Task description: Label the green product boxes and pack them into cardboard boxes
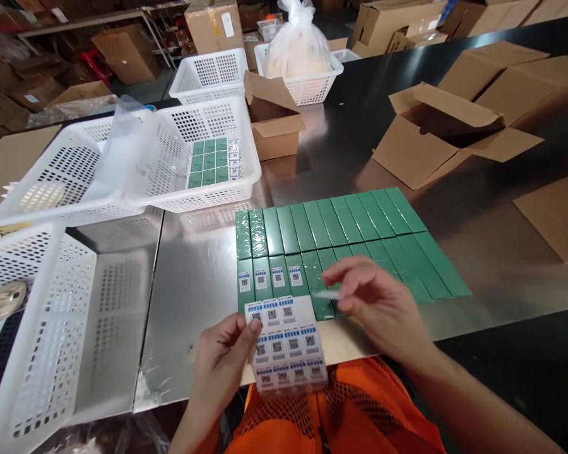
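Observation:
Two rows of slim green boxes [350, 227] lie side by side on the shiny metal table [194, 284]. Several boxes at the front left carry a blue-and-white QR sticker [277, 276]. My left hand [222, 366] is closed on a sheet of QR stickers [288, 347], held at the table's near edge. My right hand [373, 302] hovers over the front row, fingers pinched on a single peeled sticker [329, 294], blurred by motion.
White perforated baskets stand left: one [208, 157] holds stickered green boxes, another [47, 328] sits at near left. An open cardboard box [274, 126] is behind, flat and folded cartons [459, 126] at right. A bagged basket [303, 57] stands at the back.

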`<state>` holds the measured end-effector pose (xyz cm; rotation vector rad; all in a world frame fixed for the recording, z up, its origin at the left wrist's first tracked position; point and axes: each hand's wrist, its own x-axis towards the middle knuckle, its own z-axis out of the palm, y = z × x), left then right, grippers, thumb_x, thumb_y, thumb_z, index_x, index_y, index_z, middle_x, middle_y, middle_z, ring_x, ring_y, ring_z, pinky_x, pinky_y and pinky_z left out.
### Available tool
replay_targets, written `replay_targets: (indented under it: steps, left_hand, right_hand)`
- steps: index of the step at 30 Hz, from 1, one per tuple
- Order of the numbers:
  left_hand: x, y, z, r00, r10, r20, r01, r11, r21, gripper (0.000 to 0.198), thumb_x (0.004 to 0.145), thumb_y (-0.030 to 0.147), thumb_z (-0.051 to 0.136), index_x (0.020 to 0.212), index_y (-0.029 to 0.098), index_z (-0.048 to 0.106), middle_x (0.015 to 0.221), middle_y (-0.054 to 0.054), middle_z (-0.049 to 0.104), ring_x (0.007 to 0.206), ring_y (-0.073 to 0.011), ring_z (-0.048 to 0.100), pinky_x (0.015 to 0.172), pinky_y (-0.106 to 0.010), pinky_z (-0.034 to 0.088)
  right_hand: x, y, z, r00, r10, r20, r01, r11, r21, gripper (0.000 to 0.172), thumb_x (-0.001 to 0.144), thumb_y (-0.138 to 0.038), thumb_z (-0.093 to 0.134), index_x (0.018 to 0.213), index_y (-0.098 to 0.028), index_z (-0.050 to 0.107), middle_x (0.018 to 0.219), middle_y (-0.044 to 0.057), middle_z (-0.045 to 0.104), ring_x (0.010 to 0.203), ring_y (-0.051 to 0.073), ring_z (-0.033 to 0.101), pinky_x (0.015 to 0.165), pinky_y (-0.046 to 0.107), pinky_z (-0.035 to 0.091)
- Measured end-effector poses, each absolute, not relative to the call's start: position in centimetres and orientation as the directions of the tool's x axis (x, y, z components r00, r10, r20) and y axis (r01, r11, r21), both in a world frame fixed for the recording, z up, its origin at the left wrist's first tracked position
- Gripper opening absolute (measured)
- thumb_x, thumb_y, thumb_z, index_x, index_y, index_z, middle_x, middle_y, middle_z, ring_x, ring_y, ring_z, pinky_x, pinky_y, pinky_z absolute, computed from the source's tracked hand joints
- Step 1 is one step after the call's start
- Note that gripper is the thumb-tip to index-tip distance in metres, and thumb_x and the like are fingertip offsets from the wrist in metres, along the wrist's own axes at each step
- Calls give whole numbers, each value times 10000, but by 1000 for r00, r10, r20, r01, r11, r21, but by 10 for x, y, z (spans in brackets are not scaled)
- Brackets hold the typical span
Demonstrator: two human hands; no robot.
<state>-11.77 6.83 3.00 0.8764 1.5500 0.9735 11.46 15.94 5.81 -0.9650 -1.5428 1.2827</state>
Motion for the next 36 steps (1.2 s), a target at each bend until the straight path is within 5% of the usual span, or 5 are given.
replay_targets:
  steps: [8, 18, 23, 28, 36]
  left_hand:
    - [-120, 56, 30, -212, 914, -346, 114, 375, 920, 413, 837, 510, 660, 592, 180, 616, 559, -5, 621, 578, -151, 554, 554, -216, 414]
    - [-116, 54, 24, -161, 914, -374, 150, 397, 906, 402, 854, 516, 636, 663, 163, 661, 582, -21, 644, 548, -145, 555, 512, -203, 407]
    - [-110, 56, 23, -136, 919, -370, 202, 391, 898, 406, 872, 520, 607, 708, 154, 668, 626, -38, 657, 571, -151, 557, 510, -205, 396]
    - [-101, 62, 27, -137, 935, -326, 265, 352, 898, 406, 895, 505, 571, 698, 161, 657, 611, -22, 634, 555, -137, 535, 503, -203, 371]
    - [-89, 71, 32, -102, 940, -327, 329, 342, 880, 449, 901, 515, 534, 612, 172, 559, 573, -18, 587, 548, -135, 483, 512, -220, 340]
  right_hand:
    - [121, 226, 40, -476, 801, -362, 329, -220, -918, 569, 748, -276, 740, 1211, -258, 410, 625, -62, 591, 565, 156, 586, 564, 289, 488]
    - [107, 230, 34, -336, 834, -438, 586, -179, -790, 550, 702, -231, 744, 1109, -243, 374, 630, -43, 651, 574, 188, 641, 571, 315, 482]
    - [111, 233, 38, -296, 901, -319, 803, 54, -593, 501, 654, -391, 815, 1033, -226, 531, 600, -35, 596, 608, 203, 598, 539, 303, 381]
    - [118, 195, 48, -573, 790, -219, 503, 128, -855, 256, 828, -438, 709, 971, -229, 677, 834, 18, 653, 714, 162, 592, 587, 281, 435]
    - [114, 161, 53, -558, 652, 513, 182, 699, -692, 64, 890, -172, 662, 896, -218, 706, 917, 40, 671, 885, 172, 568, 809, 337, 465]
